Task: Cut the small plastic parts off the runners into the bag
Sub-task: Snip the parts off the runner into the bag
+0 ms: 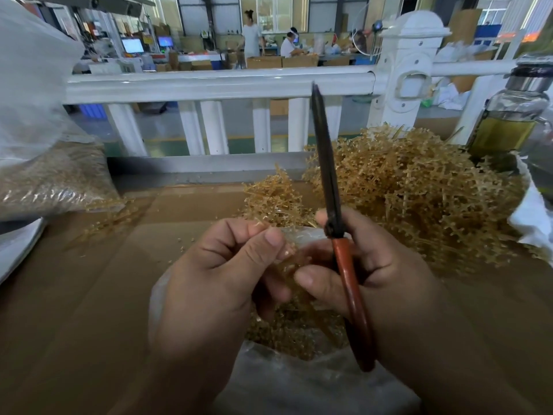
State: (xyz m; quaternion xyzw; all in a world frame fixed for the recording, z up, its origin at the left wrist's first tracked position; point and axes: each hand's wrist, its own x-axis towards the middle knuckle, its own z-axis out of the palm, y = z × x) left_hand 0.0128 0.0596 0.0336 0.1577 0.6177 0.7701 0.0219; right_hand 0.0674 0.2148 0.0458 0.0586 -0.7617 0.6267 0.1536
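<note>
Nearest, at the bottom edge: clear plastic bag [299,381], mouth open directly beneath both hands, with a layer of amber cut parts [293,336] inside.

Above the bag mouth: left hand [215,274], thumb and forefinger pinching a short amber runner piece [291,265], remaining fingers curled underneath. Beside it: right hand [389,280], fingers curled round the red-brown handles of the scissors [350,283], thumb tip pressed against the same runner piece. Blades together, pointing up and away, clear of the runner.

Step in hand, as a judgement: repositioning between cuts, not cutting. Probably turning the runner to present the next part.

Next move:
- Tip the blades down and open them.
- Seat the runner stem between the blades, close to a part.
- Keep the cut over the bag mouth for a clean drop.
- Keep the left fingertips behind the cut line.

Farther out: brown cardboard work surface [89,280] with stray offcuts. Just beyond the right hand: large pile of uncut runners [419,190]. At far left: a second, filled bag [54,175]. At far right: glass bottle [508,121]. Beyond all: white railing [209,85].
</note>
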